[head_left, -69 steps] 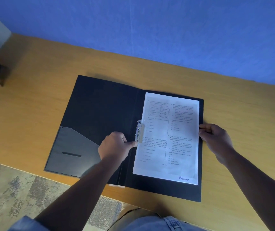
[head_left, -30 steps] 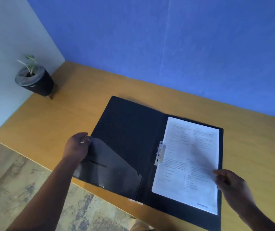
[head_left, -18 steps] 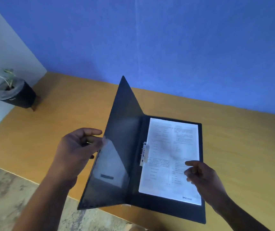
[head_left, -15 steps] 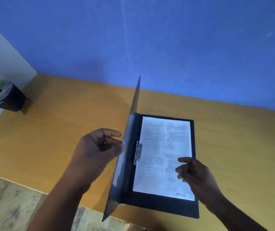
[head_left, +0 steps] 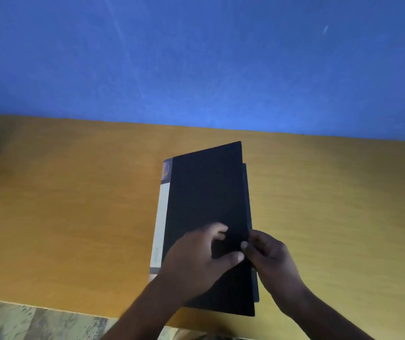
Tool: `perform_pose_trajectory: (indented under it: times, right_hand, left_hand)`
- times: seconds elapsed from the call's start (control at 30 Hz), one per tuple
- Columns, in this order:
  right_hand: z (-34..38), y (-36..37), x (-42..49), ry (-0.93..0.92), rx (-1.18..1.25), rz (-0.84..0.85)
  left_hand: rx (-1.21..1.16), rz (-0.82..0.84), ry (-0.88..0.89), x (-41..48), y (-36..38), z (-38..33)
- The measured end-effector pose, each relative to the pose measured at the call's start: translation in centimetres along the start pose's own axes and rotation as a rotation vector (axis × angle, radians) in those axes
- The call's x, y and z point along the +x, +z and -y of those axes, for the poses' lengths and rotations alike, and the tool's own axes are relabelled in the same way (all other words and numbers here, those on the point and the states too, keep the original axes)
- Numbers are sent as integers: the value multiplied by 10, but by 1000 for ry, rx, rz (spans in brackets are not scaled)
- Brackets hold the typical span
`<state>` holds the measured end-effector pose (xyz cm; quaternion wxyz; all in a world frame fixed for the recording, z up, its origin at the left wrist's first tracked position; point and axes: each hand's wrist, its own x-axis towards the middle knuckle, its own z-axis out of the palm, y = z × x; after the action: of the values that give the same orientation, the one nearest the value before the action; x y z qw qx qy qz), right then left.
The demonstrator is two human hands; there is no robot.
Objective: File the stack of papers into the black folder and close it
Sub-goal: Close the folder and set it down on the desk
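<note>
Flat black plastic folder (head_left: 206,192) lies on the tan wooden worktop (head_left: 74,204), cover nearly shut. Its right edge is pinched by left hand (head_left: 196,261) and right hand (head_left: 270,261) fingers, apparently; blurred.

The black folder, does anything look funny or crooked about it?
A little. The black folder isn't quite shut: its front cover sits tilted, the far corner raised, and the back cover peeks out along the right edge. The left hand and right hand are at that edge.
</note>
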<state>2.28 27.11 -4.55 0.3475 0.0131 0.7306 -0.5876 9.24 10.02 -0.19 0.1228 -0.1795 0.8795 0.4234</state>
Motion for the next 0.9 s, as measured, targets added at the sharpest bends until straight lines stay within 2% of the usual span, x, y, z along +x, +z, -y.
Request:
perform_pose_trajectory:
  times: [0.2, 0.3, 0.43, 0.57, 0.63, 0.73, 0.83, 0.9]
  right_hand:
    - [-26, -14, 17, -30, -170, -117]
    - [-39, -18, 27, -45, -297, -157]
    - [-50, -16, 35, -66, -511, -130]
    - [-60, -13, 39, -116, -954, -89]
    - [-62, -8, 37, -135, -1159, -82]
    - [-66, -1, 35, -179, -1318, -115]
    - [-68, 1, 37, -167, -1403, -108]
    - [-66, 0, 41, -140, -1383, -90]
  left_hand:
    - [106, -98, -123, 3, 4, 43]
    - [84, -210, -225, 10, 6, 68]
    - [5, -365, -415, 15, 7, 94]
    - [-39, -384, -531, 19, 8, 113]
    - [-135, -373, -565, 22, 9, 117]
    - [-310, -366, -634, 28, 4, 121]
    - [-563, -321, -683, 35, -10, 123]
    - [-685, -261, -637, 36, -19, 118]
